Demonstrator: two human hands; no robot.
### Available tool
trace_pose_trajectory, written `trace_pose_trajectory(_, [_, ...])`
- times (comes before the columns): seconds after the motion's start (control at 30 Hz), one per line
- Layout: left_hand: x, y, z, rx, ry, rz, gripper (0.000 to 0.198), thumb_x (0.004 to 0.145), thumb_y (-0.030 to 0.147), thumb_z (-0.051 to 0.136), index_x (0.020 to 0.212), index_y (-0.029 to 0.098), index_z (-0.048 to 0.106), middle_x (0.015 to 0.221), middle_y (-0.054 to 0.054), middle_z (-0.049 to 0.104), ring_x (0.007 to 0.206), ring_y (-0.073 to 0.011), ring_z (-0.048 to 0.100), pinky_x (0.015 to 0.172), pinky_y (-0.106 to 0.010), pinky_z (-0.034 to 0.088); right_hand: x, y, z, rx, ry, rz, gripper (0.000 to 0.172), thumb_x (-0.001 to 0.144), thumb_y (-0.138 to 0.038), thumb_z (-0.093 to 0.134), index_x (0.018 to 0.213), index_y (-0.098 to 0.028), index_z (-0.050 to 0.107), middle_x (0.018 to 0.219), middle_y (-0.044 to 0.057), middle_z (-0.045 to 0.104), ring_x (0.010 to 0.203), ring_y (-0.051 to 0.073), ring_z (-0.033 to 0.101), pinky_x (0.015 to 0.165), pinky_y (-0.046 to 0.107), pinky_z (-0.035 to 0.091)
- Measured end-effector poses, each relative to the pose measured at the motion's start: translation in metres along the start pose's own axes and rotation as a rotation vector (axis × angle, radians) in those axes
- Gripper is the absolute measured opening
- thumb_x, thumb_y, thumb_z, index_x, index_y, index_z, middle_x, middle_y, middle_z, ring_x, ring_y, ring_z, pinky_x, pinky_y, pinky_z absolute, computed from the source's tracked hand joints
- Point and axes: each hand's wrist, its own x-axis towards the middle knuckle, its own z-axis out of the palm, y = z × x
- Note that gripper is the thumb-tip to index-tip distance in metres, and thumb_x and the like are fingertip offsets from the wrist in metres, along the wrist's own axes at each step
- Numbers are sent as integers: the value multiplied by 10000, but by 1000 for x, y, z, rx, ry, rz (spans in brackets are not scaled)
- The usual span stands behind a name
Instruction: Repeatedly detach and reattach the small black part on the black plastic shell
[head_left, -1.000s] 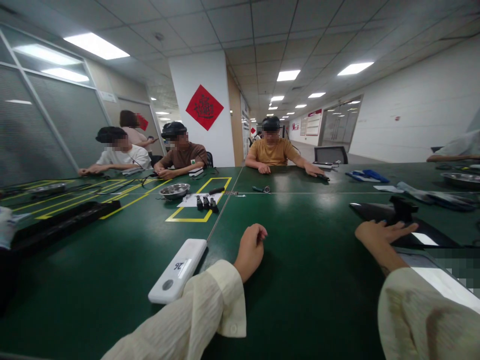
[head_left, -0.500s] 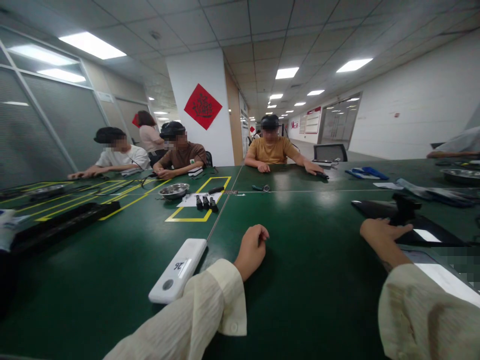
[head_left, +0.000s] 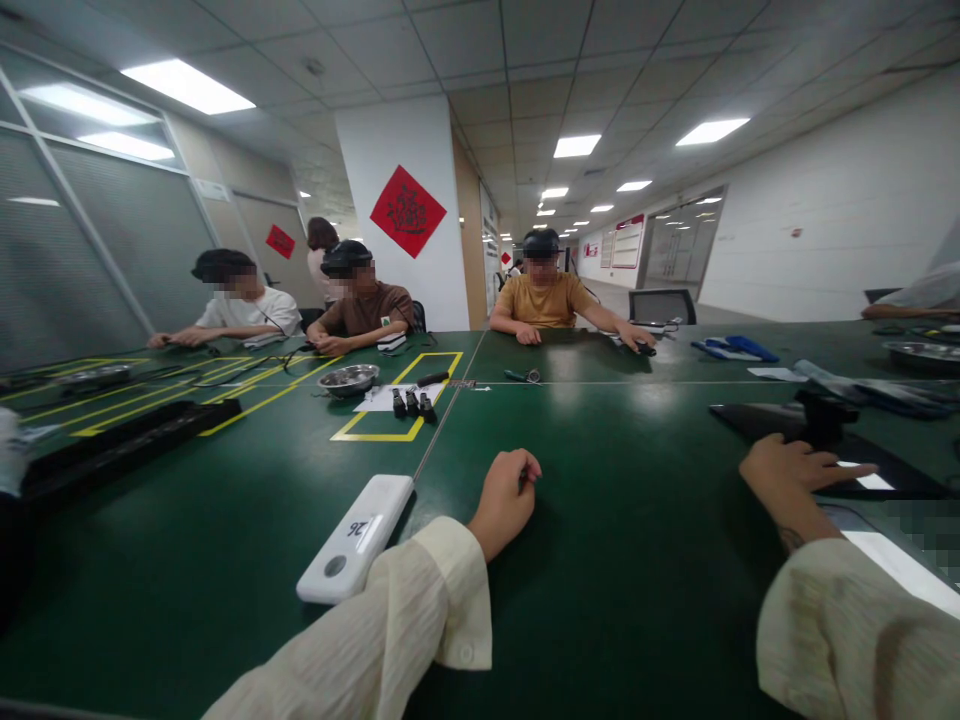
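Grip: right hand [head_left: 802,470], fingers extended, nothing clasped, over the glossy black panel [head_left: 900,466]; whether it touches, I cannot tell. Left hand [head_left: 506,505], well left of the panel, loosely curled, contents hidden. Item: the panel, lying flat beneath a black bracket [head_left: 825,418]. Likely stiff, slick, easily scratched, of moderate weight; best taken by opposite edges, clear of the bracket. Surface: smooth dark-green table [head_left: 600,560]. Far left of the panel: white case [head_left: 356,540] marked 26; farther off, steel bowl [head_left: 349,380]. Room: beyond the panel, seated person [head_left: 551,300] in headset; ceiling lights [head_left: 712,132].
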Motion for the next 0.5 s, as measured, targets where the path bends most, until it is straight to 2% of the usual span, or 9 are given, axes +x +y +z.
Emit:
trace_pose_trajectory(0.07, [0, 2, 0, 9, 1, 6, 266, 631, -42, 403, 716, 188, 505, 719, -2, 523, 734, -153, 485, 666, -268, 372, -8, -3, -4, 76, 81, 111, 557, 836, -202, 297, 1350, -4, 382, 1359, 354, 287, 1259, 448, 269, 994, 597, 79])
trace_pose_trajectory(0.1, [1, 2, 1, 12, 6, 11, 263, 633, -41, 403, 716, 188, 503, 718, -2, 522, 736, -155, 483, 667, -269, 371, -12, -6, -6, 134, 133, 117, 590, 838, -238, 315, 1394, -39, 305, 1418, 321, 201, 1267, 428, 267, 999, 558, 143])
trace_pose_trajectory(0.17, [1, 2, 1, 17, 18, 26, 255, 641, -36, 403, 717, 188, 499, 721, -4, 521, 741, -156, 478, 671, -270, 368, -18, -12, -9, 255, 226, 51, 681, 828, -293, 368, 1441, -92, 151, 1462, 294, 74, 1255, 428, 295, 958, 525, 255])
trace_pose_trajectory(0.23, [2, 2, 1, 19, 37, 47, 248, 645, -31, 406, 721, 188, 496, 733, -6, 520, 749, -157, 475, 674, -269, 367, -21, -18, -10, 379, 276, 31, 761, 817, -306, 411, 1447, -112, 31, 1459, 310, 26, 1236, 436, 340, 940, 502, 307])
trace_pose_trajectory(0.3, [2, 3, 1, 19, 44, 70, 255, 639, -34, 403, 724, 188, 494, 737, -6, 516, 749, -156, 470, 674, -266, 365, -16, -22, -9, 515, 333, 48, 806, 818, -293, 431, 1440, -100, -44, 1450, 333, 3, 1258, 425, 336, 979, 464, 309])
trace_pose_trajectory(0.37, [2, 4, 0, 11, 32, 94, 283, 614, -52, 381, 721, 186, 491, 730, -5, 512, 747, -153, 466, 674, -262, 364, -2, -23, -5, 655, 384, 116, 876, 780, -222, 486, 1436, -90, -80, 1454, 323, -26, 1323, 387, 251, 1042, 417, 264])
trace_pose_trajectory(0.43, [2, 5, -1, -2, 11, 120, 311, 587, -69, 353, 714, 182, 485, 721, -6, 508, 750, -152, 463, 678, -259, 362, 19, -22, 1, 782, 400, 223, 987, 675, -90, 545, 1440, -111, -78, 1469, 279, -48, 1366, 346, 152, 1091, 404, 183])
trace_pose_trajectory(0.5, [2, 6, -1, -10, -1, 139, 322, 577, -75, 337, 712, 178, 483, 722, -9, 508, 756, -152, 461, 684, -258, 361, 41, -18, 9, 889, 445, 323, 1027, 606, 4, 531, 1447, -135, -41, 1473, 254, -50, 1378, 319, 117, 1106, 405, 135])
